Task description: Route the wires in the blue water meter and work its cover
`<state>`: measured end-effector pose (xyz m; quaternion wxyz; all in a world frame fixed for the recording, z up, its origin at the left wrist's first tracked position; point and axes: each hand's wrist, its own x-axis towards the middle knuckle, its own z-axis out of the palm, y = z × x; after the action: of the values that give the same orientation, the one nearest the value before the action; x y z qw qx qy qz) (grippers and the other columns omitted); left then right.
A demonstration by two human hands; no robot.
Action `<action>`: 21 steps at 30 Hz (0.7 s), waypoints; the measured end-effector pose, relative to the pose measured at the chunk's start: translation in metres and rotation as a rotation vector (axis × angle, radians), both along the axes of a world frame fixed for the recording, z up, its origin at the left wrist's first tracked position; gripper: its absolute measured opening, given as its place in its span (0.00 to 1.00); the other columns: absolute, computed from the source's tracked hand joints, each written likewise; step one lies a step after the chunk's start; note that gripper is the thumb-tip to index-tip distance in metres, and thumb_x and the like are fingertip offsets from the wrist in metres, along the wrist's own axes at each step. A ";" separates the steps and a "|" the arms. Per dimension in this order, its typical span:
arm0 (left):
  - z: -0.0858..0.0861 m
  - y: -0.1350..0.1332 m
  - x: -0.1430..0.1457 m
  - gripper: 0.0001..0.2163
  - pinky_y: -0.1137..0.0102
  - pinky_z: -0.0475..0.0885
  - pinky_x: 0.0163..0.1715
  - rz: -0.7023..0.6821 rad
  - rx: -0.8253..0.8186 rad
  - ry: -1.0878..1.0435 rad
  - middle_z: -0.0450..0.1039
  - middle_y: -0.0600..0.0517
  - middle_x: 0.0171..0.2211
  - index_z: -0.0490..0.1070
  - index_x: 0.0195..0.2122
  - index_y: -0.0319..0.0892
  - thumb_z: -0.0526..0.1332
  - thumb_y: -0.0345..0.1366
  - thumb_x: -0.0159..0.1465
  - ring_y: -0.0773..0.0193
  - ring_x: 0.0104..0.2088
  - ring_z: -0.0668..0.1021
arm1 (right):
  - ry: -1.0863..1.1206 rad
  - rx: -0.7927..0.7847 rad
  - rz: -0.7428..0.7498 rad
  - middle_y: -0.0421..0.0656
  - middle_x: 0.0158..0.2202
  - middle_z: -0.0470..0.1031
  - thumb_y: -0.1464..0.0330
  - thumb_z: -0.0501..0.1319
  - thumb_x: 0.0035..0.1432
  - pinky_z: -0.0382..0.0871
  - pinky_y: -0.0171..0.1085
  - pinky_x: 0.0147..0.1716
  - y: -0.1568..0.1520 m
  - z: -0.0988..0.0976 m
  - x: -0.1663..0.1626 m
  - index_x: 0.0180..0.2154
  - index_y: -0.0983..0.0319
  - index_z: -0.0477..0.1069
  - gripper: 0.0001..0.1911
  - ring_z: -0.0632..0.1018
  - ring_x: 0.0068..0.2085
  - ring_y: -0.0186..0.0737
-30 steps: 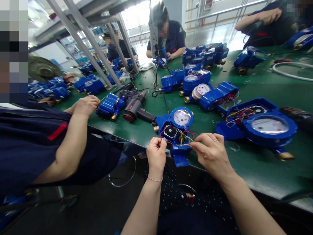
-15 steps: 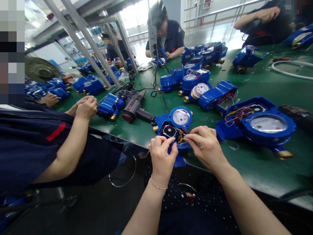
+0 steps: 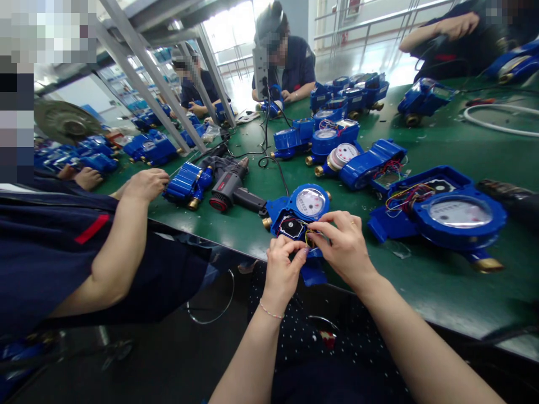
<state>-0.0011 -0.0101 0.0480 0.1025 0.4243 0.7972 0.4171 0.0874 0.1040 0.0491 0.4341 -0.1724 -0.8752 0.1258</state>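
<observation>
In front of me at the table's edge lies a blue water meter [image 3: 310, 202] with a round dial under a clear cover. Its lower compartment is uncovered and shows a black round part [image 3: 291, 225] and thin coloured wires [image 3: 309, 235]. My left hand [image 3: 283, 266] pinches thumb and forefinger together on a wire at the compartment's near side; the fingertips partly hide it. From the right, my right hand [image 3: 343, 247] is closed on the wires over the compartment. A blue flap [image 3: 314, 273] hangs toward me below the meter.
Left of the meter lies a grey heat gun [image 3: 233, 191]. Another wired meter [image 3: 458, 213] sits at right, with several more blue meters [image 3: 332, 132] behind. At left, a co-worker's hand [image 3: 145, 184] is beside a blue meter [image 3: 185, 182]. A black cable [image 3: 266, 148] crosses the table.
My right hand has moved left and further over the compartment, toward my left hand. My left hand has shifted slightly right and down. The co-worker's hand at left has moved slightly.
</observation>
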 end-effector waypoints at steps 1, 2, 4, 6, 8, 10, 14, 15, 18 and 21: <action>-0.001 0.000 0.000 0.08 0.68 0.61 0.39 0.005 -0.003 0.005 0.67 0.52 0.31 0.72 0.30 0.43 0.56 0.39 0.59 0.63 0.37 0.67 | 0.028 0.020 0.002 0.42 0.33 0.69 0.70 0.61 0.53 0.56 0.39 0.39 -0.002 0.001 0.004 0.31 0.61 0.73 0.02 0.68 0.37 0.37; -0.001 0.000 0.000 0.08 0.68 0.61 0.39 0.009 -0.006 0.009 0.67 0.52 0.30 0.73 0.30 0.43 0.56 0.39 0.59 0.63 0.37 0.67 | 0.042 0.037 0.010 0.42 0.33 0.69 0.70 0.61 0.53 0.56 0.39 0.39 -0.005 0.001 0.007 0.31 0.61 0.73 0.02 0.68 0.37 0.37; -0.002 0.000 0.000 0.08 0.68 0.61 0.38 0.010 -0.010 0.018 0.67 0.52 0.30 0.73 0.30 0.44 0.56 0.39 0.59 0.63 0.37 0.67 | 0.022 0.051 0.042 0.42 0.33 0.69 0.69 0.60 0.54 0.55 0.39 0.39 -0.008 0.001 0.012 0.30 0.60 0.73 0.03 0.68 0.36 0.36; -0.002 -0.001 0.000 0.07 0.68 0.61 0.38 0.003 -0.006 0.026 0.67 0.52 0.30 0.73 0.30 0.44 0.56 0.38 0.59 0.63 0.37 0.67 | -0.031 0.037 0.077 0.42 0.32 0.69 0.68 0.60 0.54 0.55 0.39 0.39 -0.009 -0.001 0.013 0.30 0.60 0.73 0.03 0.68 0.36 0.36; -0.001 -0.001 0.000 0.06 0.67 0.62 0.39 -0.009 0.002 0.029 0.67 0.52 0.31 0.73 0.31 0.44 0.57 0.36 0.59 0.62 0.37 0.67 | -0.079 0.022 0.112 0.41 0.32 0.69 0.69 0.60 0.55 0.54 0.39 0.38 -0.009 -0.003 0.012 0.31 0.60 0.73 0.04 0.68 0.36 0.36; 0.002 -0.002 0.002 0.06 0.67 0.62 0.40 -0.025 0.000 0.027 0.67 0.51 0.32 0.73 0.34 0.44 0.57 0.33 0.58 0.62 0.38 0.67 | -0.112 0.031 0.129 0.41 0.32 0.70 0.68 0.59 0.55 0.54 0.39 0.38 -0.008 -0.003 0.011 0.31 0.61 0.72 0.04 0.68 0.35 0.35; 0.007 -0.003 0.002 0.10 0.68 0.63 0.41 -0.062 0.001 -0.061 0.68 0.51 0.33 0.73 0.36 0.44 0.55 0.27 0.56 0.63 0.39 0.68 | -0.152 0.136 0.106 0.41 0.31 0.70 0.69 0.57 0.57 0.54 0.40 0.40 -0.012 -0.001 0.011 0.31 0.62 0.72 0.06 0.68 0.36 0.35; 0.008 -0.003 0.001 0.09 0.69 0.63 0.40 -0.067 0.010 -0.109 0.68 0.52 0.32 0.74 0.35 0.43 0.56 0.28 0.56 0.63 0.38 0.68 | -0.153 0.164 0.108 0.41 0.31 0.70 0.70 0.57 0.57 0.54 0.40 0.41 -0.013 -0.001 0.012 0.31 0.62 0.71 0.06 0.68 0.36 0.35; 0.008 -0.001 -0.003 0.09 0.72 0.63 0.36 -0.048 0.039 -0.219 0.68 0.53 0.27 0.73 0.26 0.41 0.56 0.37 0.58 0.65 0.33 0.69 | -0.115 0.203 0.133 0.40 0.30 0.71 0.71 0.56 0.57 0.55 0.40 0.42 -0.017 -0.003 0.013 0.30 0.63 0.70 0.05 0.69 0.36 0.34; 0.007 0.003 -0.005 0.17 0.73 0.59 0.29 0.023 0.038 -0.216 0.61 0.55 0.19 0.66 0.15 0.40 0.55 0.42 0.58 0.69 0.25 0.65 | -0.066 0.205 0.145 0.39 0.30 0.72 0.71 0.58 0.56 0.56 0.39 0.42 -0.020 -0.006 0.013 0.31 0.63 0.69 0.03 0.70 0.35 0.33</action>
<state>-0.0065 -0.0074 0.0552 0.1751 0.3697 0.7782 0.4765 0.1008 0.0838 0.0431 0.4103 -0.0674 -0.9074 0.0612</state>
